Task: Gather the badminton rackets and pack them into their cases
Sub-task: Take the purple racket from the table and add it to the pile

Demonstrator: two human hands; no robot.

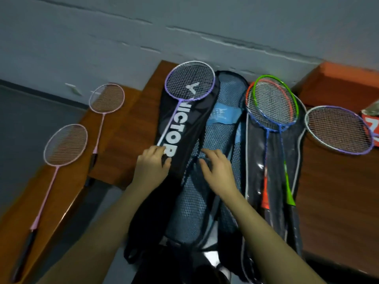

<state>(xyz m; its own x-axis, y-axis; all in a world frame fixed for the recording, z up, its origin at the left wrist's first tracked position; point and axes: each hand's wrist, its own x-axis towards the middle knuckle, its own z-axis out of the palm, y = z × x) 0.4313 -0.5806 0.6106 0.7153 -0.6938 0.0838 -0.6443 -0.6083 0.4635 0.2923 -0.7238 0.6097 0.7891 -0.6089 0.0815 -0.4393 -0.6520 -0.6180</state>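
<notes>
While the left hand (152, 162) pinches the soft black fabric racket case (184, 128) on the desk (131, 128), its fingers beside the light, stiff purple-framed racket (189, 83), best gripped by its shaft, the right hand (217, 167) rests spread on blue mesh (229, 119).

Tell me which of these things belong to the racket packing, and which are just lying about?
Part of the job:
two pink rackets
purple racket on black Victor case
blue mesh case
orange and green rackets on clear case
purple-white racket

Lying about:
orange box
red packet
</notes>
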